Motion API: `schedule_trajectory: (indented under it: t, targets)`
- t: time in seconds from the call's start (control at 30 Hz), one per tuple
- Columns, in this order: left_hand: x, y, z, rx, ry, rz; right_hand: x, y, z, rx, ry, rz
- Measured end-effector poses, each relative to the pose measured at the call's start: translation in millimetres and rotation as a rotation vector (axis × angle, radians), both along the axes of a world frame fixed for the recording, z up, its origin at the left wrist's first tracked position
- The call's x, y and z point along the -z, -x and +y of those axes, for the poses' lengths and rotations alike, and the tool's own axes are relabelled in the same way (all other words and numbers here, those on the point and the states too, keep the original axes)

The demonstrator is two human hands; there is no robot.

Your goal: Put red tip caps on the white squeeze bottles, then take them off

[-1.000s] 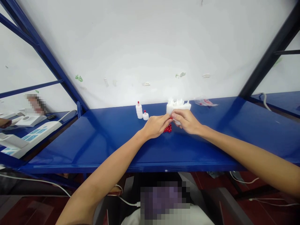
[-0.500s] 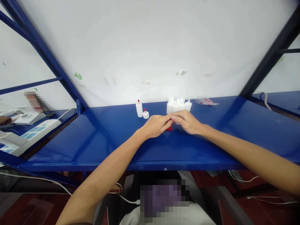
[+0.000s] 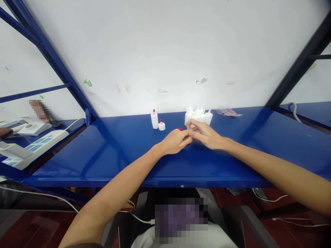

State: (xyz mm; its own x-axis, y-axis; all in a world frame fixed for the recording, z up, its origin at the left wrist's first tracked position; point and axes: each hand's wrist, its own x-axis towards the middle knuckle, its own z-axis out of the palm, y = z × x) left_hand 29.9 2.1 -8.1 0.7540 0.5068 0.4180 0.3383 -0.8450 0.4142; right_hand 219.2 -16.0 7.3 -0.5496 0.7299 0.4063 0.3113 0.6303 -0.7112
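Observation:
My left hand and my right hand meet above the blue table, fingertips touching. The fingers of both are drawn together, and whatever is between them is hidden. Just behind my left fingers a few small red caps show in part. Beyond my right hand stands a group of several white squeeze bottles, their front partly covered by that hand. To the left, a few white bottles with red tips stand upright, with a short one at the front.
A clear plastic bag with red in it lies at the back right, by the wall. Blue frame posts rise at both ends of the table. On the left, a neighbouring table holds a white power strip and a person's hand.
Both hands have shifted slightly toward me, and the right index finger has lifted and curled. The red caps now show behind my left fingers rather than in front. The bottles stay put.

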Motion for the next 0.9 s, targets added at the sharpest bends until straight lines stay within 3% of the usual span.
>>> schedule_trajectory:
  t: [0.27,0.33,0.43,0.5,0.63,0.9]
  targets:
    - [-1.8,-1.8,3.6,0.001,0.184,-0.182,5.6,1.2,6.0,0.106,-0.067,0.029]
    - [-8.6,8.1,14.4,-0.114,0.169,-0.234,4.5,-1.1,9.7,0.208,-0.088,0.022]
    - [-20.3,32.4,36.1,-0.499,0.113,-0.244,1.6,-5.5,15.6,0.326,-0.145,-0.009]
    - [-25.6,49.5,48.9,-0.612,0.082,-0.23,0.4,-7.2,18.1,0.336,-0.169,-0.035]
    - [-25.9,69.5,62.4,-0.717,0.075,-0.152,-0.7,-5.1,17.2,0.323,-0.188,-0.091]
    - [-14.7,69.9,69.0,-0.762,0.086,-0.061,-1.8,1.2,13.9,0.28,-0.118,-0.159]
